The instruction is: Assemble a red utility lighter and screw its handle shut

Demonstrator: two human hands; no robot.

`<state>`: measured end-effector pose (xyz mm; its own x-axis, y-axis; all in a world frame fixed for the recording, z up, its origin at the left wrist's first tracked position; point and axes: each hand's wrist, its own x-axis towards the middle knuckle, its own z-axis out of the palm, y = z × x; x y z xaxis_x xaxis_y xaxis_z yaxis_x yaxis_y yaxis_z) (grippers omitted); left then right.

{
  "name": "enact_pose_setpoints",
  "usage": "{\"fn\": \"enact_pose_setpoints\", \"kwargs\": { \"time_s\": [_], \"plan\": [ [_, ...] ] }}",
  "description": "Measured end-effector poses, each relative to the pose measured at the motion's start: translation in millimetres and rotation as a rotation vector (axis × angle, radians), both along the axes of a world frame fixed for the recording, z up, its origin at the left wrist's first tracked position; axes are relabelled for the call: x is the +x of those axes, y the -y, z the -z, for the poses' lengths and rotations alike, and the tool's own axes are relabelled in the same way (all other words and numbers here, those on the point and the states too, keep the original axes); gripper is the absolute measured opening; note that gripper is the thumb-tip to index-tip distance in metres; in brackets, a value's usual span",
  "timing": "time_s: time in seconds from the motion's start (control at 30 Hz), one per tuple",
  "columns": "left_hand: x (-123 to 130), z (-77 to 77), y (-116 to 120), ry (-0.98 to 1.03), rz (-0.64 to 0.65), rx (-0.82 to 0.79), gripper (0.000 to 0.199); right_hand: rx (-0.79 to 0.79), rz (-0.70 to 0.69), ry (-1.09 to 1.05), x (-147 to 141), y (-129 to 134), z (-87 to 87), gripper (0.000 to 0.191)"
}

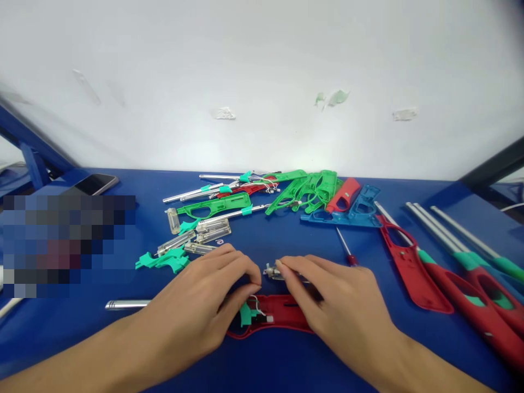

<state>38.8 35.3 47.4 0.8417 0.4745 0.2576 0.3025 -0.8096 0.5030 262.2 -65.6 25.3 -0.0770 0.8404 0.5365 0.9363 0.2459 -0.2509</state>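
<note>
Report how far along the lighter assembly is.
Done: finished red lighters lie at right. In hand: the left hand steadies an open red shell while the right hand pinches a small clear part above it. Left: loose green shells, clear tanks and metal tubes behind.

Left hand (204, 297): bare, no glove, no ring or band to be seen on the fingers that show.
Left fingers (241, 273): slim, with short plain nails, no polish.
Left wrist and forearm: uncovered, no watch, no bracelet, no sleeve reaching into view.
Right hand (339, 305): bare as well, no glove, no ring visible.
Right fingers (292, 267): slim, nails cut short and unpainted.
Right wrist and forearm: uncovered down to the lower edge of the view, no watch or strap, no cuff.
Clothing: none shows anywhere on either arm.
Marks: no tattoo, plaster or tape on either hand.
</note>
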Motion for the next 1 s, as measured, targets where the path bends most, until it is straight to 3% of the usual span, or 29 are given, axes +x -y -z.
{"fn": "enact_pose_setpoints", "kwargs": {
  "time_s": [0.23,0.43,0.57,1.0],
  "plan": [
    [0.9,7.0,9.1,0.148,-0.105,-0.003,0.018,-0.082,0.032,-0.251,-0.2,-0.3,-3.5,0.022],
    [3.9,3.8,15.3,0.17,-0.146,-0.036,0.022,-0.158,-0.058,-0.391,-1.6,-1.8,-13.7,0.022],
    [4.2,7.0,16.9,0.205,-0.155,-0.026,0.02,-0.194,-0.045,-0.481,-1.9,-3.4,-16.0,0.022],
    [2.8,11.7,17.7,0.203,-0.099,-0.018,0.014,-0.244,-0.12,-0.496,-0.6,-3.0,-18.8,0.024]
  ]
}}
